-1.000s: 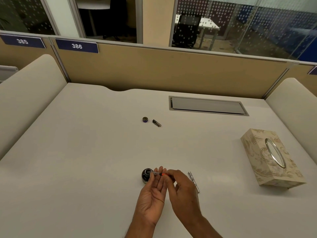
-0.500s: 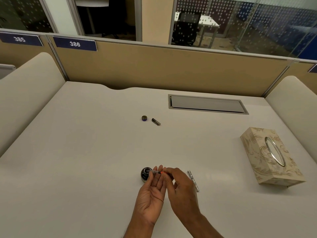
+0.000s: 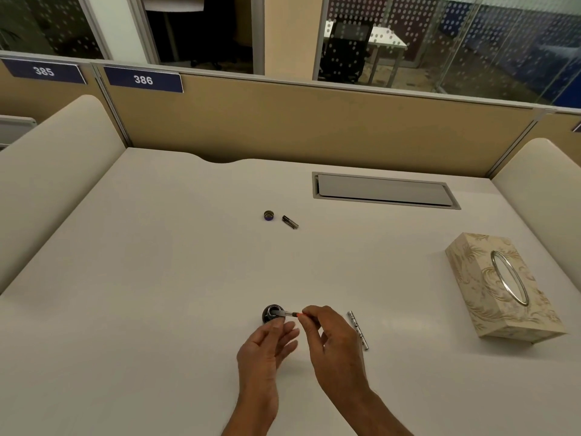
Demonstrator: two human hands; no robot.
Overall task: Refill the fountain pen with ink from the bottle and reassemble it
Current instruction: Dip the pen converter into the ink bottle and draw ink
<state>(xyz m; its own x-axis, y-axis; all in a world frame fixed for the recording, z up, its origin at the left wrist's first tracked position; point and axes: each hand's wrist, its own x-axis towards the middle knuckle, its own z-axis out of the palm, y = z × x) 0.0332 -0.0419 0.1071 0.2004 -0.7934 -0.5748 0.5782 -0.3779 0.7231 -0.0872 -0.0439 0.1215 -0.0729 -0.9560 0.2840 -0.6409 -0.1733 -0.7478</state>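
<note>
Your right hand (image 3: 333, 344) pinches the pen section (image 3: 287, 314) by its red end, its tip at the mouth of the open ink bottle (image 3: 271, 313); the ink level is hidden. Your left hand (image 3: 267, 347) sits loosely spread just below it, gripping nothing. The silver barrel (image 3: 358, 330) lies beside your right hand. The bottle cap (image 3: 268, 215) and a dark pen piece (image 3: 290, 222) rest farther out on the white desk (image 3: 157, 278), with a tissue box (image 3: 503, 287) to the right and a tan partition (image 3: 314, 127) behind.

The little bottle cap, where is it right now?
Head view: the bottle cap sits out on the desk, just left of a short dark pen piece, well beyond the open ink bottle.
</note>
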